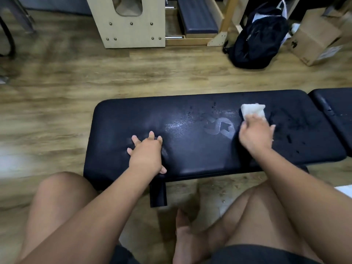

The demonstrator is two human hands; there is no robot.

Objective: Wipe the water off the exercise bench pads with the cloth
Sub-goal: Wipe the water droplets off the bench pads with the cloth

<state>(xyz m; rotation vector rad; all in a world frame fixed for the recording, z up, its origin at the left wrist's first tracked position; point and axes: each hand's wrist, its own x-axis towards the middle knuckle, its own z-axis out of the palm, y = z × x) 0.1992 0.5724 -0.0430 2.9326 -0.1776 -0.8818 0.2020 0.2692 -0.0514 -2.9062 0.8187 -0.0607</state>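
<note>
Seen from above, a person sits on a wooden floor [133,73] facing a black exercise bench. The step in hand appears to be the wiping itself. The right hand [255,134] presses a folded white cloth [253,110] onto the long pad [190,153], right of its middle. Its grip looks closed on the cloth, fingers curled over the near edge. The left hand [146,153] rests flat on the pad's left part with fingers spread, its grip open and holding nothing (it seems to steady the person).

The pad is dark, glossy vinyl with a pale printed logo [221,127] just left of the cloth. Water drops [293,134] bead on the stretch right of the cloth, and a dull wet sheen lies around the logo. A second pad [335,111], just beside the long one at far right, shows wet streaks too.

The next move probably calls for sweeping the cloth rightward across those drops with even pressure, then reaching to the second pad.
</note>
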